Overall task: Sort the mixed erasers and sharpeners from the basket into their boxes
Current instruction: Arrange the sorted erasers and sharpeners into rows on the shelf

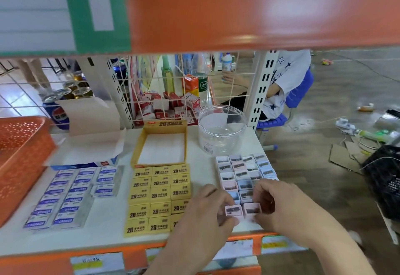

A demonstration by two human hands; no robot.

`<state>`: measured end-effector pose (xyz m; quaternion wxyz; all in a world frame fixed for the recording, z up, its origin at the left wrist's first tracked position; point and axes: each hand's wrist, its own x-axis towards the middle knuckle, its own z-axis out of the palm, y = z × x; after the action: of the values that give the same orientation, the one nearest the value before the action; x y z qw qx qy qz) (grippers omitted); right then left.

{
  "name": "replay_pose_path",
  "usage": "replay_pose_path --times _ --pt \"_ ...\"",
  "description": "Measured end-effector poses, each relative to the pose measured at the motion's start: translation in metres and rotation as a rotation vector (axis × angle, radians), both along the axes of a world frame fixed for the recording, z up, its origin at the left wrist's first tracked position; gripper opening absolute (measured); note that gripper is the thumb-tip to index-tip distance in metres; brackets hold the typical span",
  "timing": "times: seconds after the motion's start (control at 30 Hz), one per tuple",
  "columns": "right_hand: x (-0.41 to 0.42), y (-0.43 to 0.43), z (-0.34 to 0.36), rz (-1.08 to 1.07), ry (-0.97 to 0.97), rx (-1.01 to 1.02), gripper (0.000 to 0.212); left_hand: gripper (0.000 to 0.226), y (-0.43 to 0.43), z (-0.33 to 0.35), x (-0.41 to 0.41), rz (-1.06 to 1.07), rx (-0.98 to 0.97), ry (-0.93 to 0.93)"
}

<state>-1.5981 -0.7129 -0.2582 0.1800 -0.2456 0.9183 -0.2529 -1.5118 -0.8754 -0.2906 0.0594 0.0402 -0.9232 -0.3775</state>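
On the white shelf (108, 216) lie three sorted groups: blue-and-white erasers (69, 194) at left, yellow 2B erasers (159, 197) in the middle, small pastel sharpeners (244, 171) in rows at right. My left hand (205, 212) pinches a pink sharpener (232, 211) at the near end of the rows. My right hand (279, 205) pinches a second pink sharpener (251, 209) beside it. Behind stand an open yellow eraser box (138, 145), an open blue-and-white box (91, 145) and a clear plastic jar (221, 132).
An orange perforated basket (19, 158) sits at the far left of the shelf. A wire grid (164, 101) backs the shelf, with an orange shelf (259, 8) overhead. A seated person (281, 80) is beyond the shelf post. Cardboard and a black crate (385, 179) lie on the floor at right.
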Motion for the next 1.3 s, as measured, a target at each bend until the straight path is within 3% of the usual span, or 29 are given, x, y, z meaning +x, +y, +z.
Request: replay_pose_path --times 0.5,0.77,0.83,0.93,1.1,1.3 --pt "0.010 -0.004 0.005 -0.041 0.022 0.037 0.025 0.022 0.009 0.008 -0.001 -0.022 -0.075 -0.057" --pt "0.016 -0.009 0.016 -0.030 0.204 0.023 0.030 0.024 -0.001 0.024 0.007 0.002 -0.112 -0.045" --pt "0.017 -0.017 0.017 -0.037 0.273 -0.004 0.037 0.027 -0.015 0.031 0.011 0.046 -0.188 -0.013" --pt "0.020 -0.040 0.017 -0.037 0.363 -0.049 0.047 0.049 -0.041 0.038 0.016 0.128 -0.406 0.027" --pt "0.035 -0.102 0.020 0.150 0.350 0.025 0.061 0.059 -0.087 0.054 0.045 0.293 -0.529 -0.067" --pt "0.069 -0.196 0.036 0.393 0.309 -0.026 0.063 0.063 -0.167 0.058 0.103 0.518 -0.460 -0.063"
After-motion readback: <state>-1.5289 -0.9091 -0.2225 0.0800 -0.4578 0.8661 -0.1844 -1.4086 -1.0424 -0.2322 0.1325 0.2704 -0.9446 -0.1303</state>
